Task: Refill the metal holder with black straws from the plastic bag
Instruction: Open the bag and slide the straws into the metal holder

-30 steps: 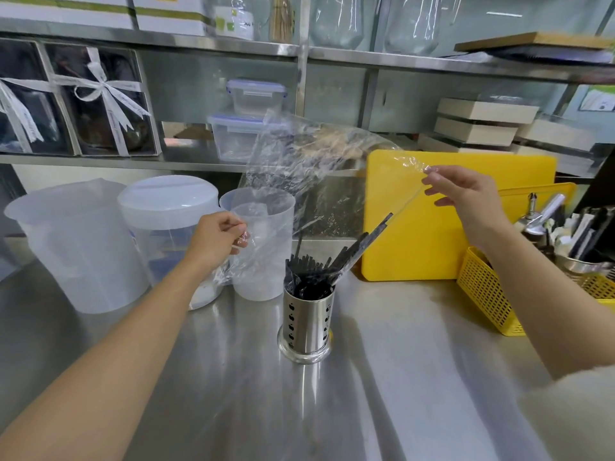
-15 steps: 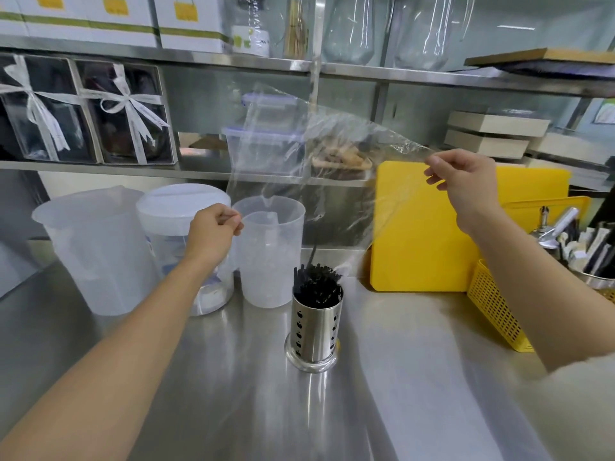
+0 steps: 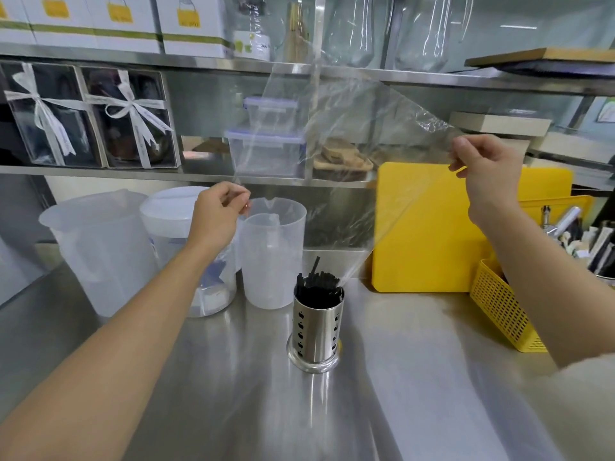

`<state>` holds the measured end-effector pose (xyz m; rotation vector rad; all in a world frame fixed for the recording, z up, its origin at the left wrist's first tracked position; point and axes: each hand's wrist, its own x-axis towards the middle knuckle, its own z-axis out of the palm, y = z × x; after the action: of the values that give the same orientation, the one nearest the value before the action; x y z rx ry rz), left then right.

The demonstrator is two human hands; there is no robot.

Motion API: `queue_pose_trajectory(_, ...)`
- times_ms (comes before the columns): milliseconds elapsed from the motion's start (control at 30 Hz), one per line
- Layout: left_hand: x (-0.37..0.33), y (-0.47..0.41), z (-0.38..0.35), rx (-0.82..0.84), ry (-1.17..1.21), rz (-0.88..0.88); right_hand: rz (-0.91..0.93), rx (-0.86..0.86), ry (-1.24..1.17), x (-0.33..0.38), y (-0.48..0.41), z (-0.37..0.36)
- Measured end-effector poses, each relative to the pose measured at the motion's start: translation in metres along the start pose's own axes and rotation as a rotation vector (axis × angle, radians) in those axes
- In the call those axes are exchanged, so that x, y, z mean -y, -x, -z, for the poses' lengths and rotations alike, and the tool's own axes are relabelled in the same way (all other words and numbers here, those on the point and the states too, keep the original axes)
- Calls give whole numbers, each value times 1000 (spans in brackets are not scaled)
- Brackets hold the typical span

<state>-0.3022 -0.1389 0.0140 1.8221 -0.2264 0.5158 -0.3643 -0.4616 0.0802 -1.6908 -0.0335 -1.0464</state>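
Pinching the clear, crinkled plastic bag (image 3: 352,154) aloft at opposite edges with left hand (image 3: 218,212) and right hand (image 3: 487,168), above the perforated steel cylinder holder (image 3: 316,324) packed with thin black straws (image 3: 317,284), standing upright on the steel counter (image 3: 399,377).

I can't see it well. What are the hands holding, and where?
The clear plastic bag: left hand pinches one corner, right hand the other.

Stainless steel kitchen counter (image 3: 416,394) with wall shelving behind.
Two steel shelves (image 3: 100,170) carry white boxes (image 3: 189,28), ribbon-tied gift boxes (image 3: 129,121) and clear lidded containers (image 3: 266,151); glare streaks the counter.
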Motion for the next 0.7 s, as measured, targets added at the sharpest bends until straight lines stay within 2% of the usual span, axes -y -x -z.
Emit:
queue_pose_trajectory(233, -39, -1, -12, 57, 135, -112, 100, -100, -52, 33, -17, 34)
queue_pose_trajectory(433, -91, 13, -45, 167, 235, -223, 191, -277, -92, 75, -41, 87)
queue_pose_trajectory(567, -96, 36, -78, 268, 332, -113, 105, -363, -9, 70, -33, 116)
queue_pose_trajectory(700, -67, 78, -119, 419, 317, 42, -105, -439, 55, 28, -10, 142)
